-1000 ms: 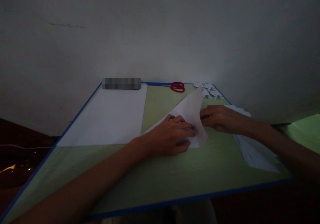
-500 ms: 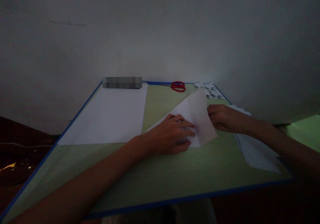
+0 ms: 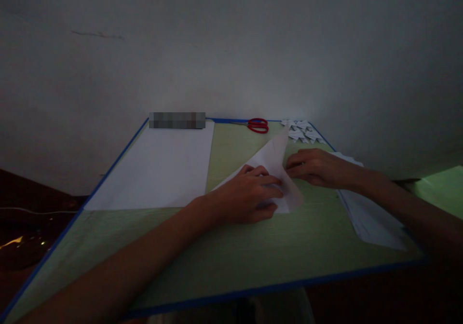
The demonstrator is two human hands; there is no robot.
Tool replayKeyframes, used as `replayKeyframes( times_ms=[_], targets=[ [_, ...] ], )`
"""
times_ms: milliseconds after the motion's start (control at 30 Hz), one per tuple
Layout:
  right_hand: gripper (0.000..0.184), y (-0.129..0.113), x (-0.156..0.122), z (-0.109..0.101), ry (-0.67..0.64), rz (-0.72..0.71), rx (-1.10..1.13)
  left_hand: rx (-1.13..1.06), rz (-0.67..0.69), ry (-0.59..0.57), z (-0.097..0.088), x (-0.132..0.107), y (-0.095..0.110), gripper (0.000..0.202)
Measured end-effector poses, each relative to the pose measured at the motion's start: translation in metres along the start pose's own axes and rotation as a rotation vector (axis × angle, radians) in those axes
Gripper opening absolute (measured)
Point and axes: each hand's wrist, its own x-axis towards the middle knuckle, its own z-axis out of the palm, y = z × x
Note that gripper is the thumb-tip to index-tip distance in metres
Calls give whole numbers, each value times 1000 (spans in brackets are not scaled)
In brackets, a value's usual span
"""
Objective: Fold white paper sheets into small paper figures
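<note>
White paper, one sheet (image 3: 278, 151): on the table (image 3: 231, 251), right of centre, its right part bent up into a standing flap; the near-left portion is covered by a hand, so its full outline cannot be read.

Left hand (image 3: 249, 196): laid palm down on that sheet, fingers slightly apart, tips at the foot of the flap; palm side concealed.

Right hand (image 3: 313, 168): at the flap's right side, fingers bunched together; fingertips partly lost against the paper, and whether they pinch its edge cannot be told.

Paper, large, white (image 3: 155, 174): flat at the table's left; single sheet or stack, unclear.

Object, dark, long (image 3: 177, 121): across the far end of the large paper; masked by pixelation, identity unreadable.

Scissors, red-handled (image 3: 257, 126): at the far edge, blades pointing left, tips indistinct against the blue edging.

Folded paper pieces, white (image 3: 303, 135): grouped at the far right corner; lined markings, too small to read.

Paper stack (image 3: 372, 222): along the right edge, partly hidden under the right forearm.

Cable, pale (image 3: 39, 212): left of the table, cut off by the frame.
</note>
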Motion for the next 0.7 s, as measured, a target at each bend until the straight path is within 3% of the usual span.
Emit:
replayKeyframes(
  times_ms=[200,500,700],
  targets=[
    [32,-5,4,-5,-31,-3,-76,19,-1,-3,1,0,0,31],
    [28,-27,-18,-2,39,23,-56,-24,32,-4,-4,-4,7,32],
    [25,-30,-10,-3,28,17,-80,-9,25,-20,-2,-2,3,32]
  ],
)
